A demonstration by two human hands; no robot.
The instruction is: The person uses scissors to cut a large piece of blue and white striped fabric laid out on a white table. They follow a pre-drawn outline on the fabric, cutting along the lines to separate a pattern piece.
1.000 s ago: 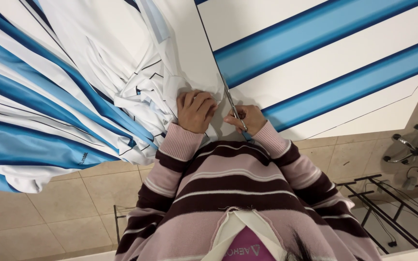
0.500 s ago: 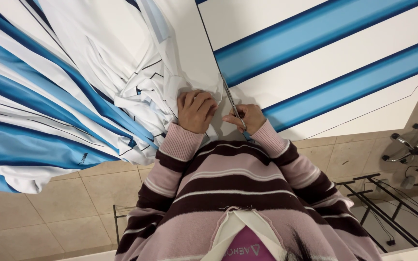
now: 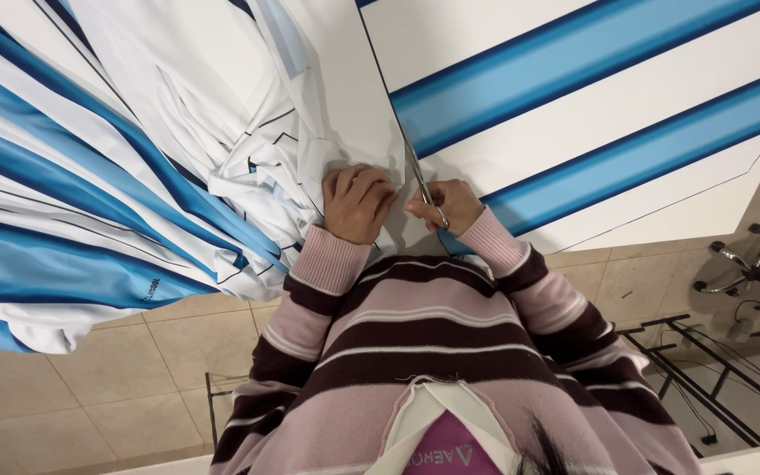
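Observation:
White fabric with blue stripes [image 3: 573, 97] lies flat on a cutting table. My right hand [image 3: 449, 204] grips a pair of scissors [image 3: 422, 183], whose blades point away from me along a dark printed line on the cloth. My left hand [image 3: 356, 202] presses on the bunched white fabric [image 3: 248, 114] just left of the cut, fingers curled over the cloth edge. Both hands sit close together at the near edge of the table. My sleeves are striped pink and dark brown.
A large heap of the same striped fabric [image 3: 54, 220] hangs off the table at the left toward a beige tiled floor [image 3: 72, 396]. A chair base [image 3: 741, 264] and a dark metal frame [image 3: 697, 352] stand at the right.

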